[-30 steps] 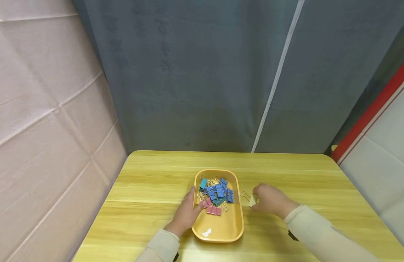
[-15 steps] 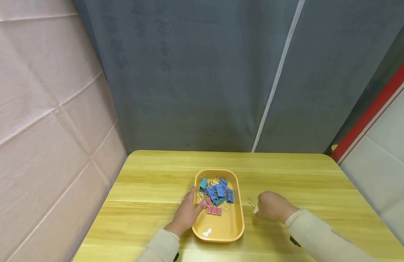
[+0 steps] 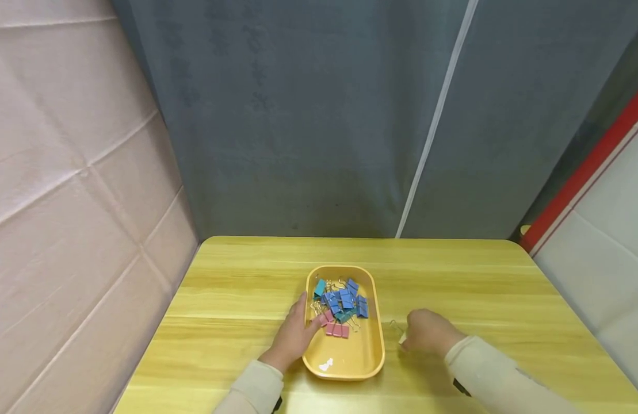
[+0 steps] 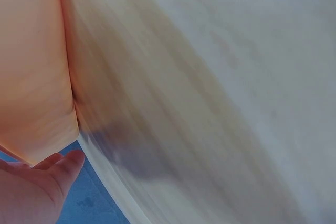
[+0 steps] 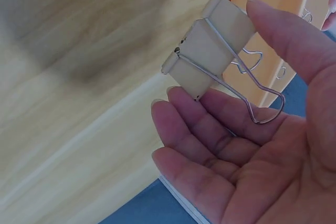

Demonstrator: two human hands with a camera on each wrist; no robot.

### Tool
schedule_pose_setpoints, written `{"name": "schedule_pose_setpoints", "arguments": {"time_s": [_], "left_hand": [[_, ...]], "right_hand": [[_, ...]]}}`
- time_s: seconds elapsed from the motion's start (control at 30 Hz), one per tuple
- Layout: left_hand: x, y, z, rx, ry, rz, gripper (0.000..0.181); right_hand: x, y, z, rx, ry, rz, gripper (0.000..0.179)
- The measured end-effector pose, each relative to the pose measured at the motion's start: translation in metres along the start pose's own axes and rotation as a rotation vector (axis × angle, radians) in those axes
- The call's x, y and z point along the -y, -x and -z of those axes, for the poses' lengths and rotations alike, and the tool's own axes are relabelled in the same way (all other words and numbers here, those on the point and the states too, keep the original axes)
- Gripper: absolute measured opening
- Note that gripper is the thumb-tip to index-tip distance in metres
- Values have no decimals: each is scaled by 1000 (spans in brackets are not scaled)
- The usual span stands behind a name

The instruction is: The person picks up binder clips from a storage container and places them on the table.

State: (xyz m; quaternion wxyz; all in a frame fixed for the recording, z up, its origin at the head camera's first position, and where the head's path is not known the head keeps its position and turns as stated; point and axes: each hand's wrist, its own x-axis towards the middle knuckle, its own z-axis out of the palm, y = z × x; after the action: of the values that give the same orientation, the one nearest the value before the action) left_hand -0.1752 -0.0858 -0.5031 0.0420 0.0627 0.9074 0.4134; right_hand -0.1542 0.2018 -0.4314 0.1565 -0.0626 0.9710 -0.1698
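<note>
A yellow-orange tray [image 3: 344, 362] stands on the table. My left hand [image 3: 293, 338] grips its left wall, with the thumb over the rim and the fingers at the outer side, partly hidden. To the right of the tray, my right hand [image 3: 428, 332] pinches a cream binder clip [image 5: 205, 51] between thumb and fingers. In the right wrist view the clip's wire handles point toward the palm and its body is tilted. Blue binder clips [image 3: 346, 298], pink binder clips [image 3: 337, 330] and teal binder clips [image 3: 319, 287] lie heaped in the tray's far half.
The wood-grain table [image 3: 236, 287] reaches to a grey-blue curtain [image 3: 308, 126] at the back. Pale panels [image 3: 80, 144] stand at the left, and a white panel with a red edge [image 3: 583, 178] at the right.
My right hand has shifted a little toward me and turned, so less of the cream binder clip shows in the head view. The left hand and the tray have stayed in place.
</note>
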Motion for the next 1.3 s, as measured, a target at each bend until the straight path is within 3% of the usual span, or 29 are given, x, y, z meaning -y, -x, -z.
{"name": "schedule_pose_setpoints", "arguments": {"time_s": [0.27, 0.5, 1.3], "left_hand": [[-1, 1, 3, -10, -2, -13, 80], [-2, 1, 5, 0, 11, 13, 79], [-1, 1, 1, 3, 6, 10, 79]], "right_hand": [[0, 0, -10, 3, -18, -21, 31], [4, 2, -13, 15, -40, -31, 33], [8, 6, -30, 9, 39, -27, 35]]}}
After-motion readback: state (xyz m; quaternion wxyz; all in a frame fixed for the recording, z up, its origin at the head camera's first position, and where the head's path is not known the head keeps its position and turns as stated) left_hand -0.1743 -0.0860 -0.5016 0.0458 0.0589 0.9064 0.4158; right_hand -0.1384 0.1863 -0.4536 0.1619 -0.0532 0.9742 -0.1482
